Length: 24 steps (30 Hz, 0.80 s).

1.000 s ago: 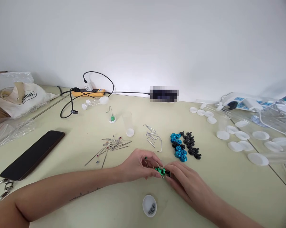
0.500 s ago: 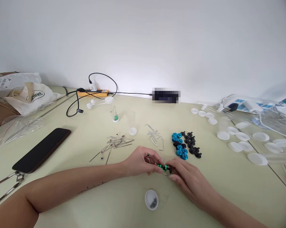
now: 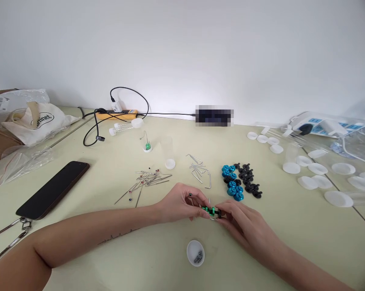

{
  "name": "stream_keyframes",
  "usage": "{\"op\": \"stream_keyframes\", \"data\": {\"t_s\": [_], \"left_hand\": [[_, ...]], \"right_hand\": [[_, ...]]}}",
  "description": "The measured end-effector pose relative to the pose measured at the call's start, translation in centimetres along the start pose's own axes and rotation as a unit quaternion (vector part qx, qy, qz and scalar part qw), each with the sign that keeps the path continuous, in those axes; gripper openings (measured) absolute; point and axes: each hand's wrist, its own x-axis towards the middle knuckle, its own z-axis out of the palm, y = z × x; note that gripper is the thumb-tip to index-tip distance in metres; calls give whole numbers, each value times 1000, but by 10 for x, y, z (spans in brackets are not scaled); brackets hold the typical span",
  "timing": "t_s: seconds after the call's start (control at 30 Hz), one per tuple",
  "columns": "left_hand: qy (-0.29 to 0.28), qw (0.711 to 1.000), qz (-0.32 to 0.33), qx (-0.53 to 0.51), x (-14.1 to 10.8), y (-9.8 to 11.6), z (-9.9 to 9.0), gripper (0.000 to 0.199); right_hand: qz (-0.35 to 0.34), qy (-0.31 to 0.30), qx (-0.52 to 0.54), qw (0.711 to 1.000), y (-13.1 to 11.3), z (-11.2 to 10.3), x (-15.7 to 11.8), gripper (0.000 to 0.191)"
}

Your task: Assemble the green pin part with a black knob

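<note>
My left hand (image 3: pixel 182 204) pinches a small green metal part (image 3: pixel 212 211) between thumb and fingers. Right beside it, my right hand (image 3: pixel 246 222) has its thumb and fingertips closed on a black stemmed knob (image 3: pixel 219 213), whose stem meets the green part's right end. A small dark bead-like spot shows on a left finger. Just below the hands sits a white cap (image 3: pixel 191 258) with several tiny grey metal pieces in it. Beyond them lie several L-shaped hex keys (image 3: pixel 197 167), blue knurled parts (image 3: pixel 232 188) and black stemmed knobs (image 3: pixel 246 175).
Thin metal rods (image 3: pixel 147 182) with coloured ends lie left of centre. A phone (image 3: pixel 53 190) lies at the left, near plastic bags and a cloth bag (image 3: pixel 45 123). White caps (image 3: pixel 317 168) and clear tubes spread at the right, before a white power strip (image 3: pixel 319 125).
My right thumb and fingertips have closed further around the black knob. Both hands stay together at the green part. The camera view has shifted slightly.
</note>
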Motion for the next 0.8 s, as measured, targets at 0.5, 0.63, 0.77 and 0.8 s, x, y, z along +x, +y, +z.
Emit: {"op": "stream_keyframes", "data": {"t_s": [0.5,0.63,0.77,0.8], "left_hand": [[17,1000,-5,-5,-1,0,0,42],[17,1000,-4,-3,-1,0,0,42],[20,1000,-6,-5,-1,2,1,44],[22,1000,-6,-6,-1,2,1,44]], "right_hand": [[-1,33,-12,999,0,2,-1,18],[7,21,-15,1000,1,2,-2,18],[27,14,-23,999,1,1,-3,20],[33,16,-22,999,2,1,-3,21]]}}
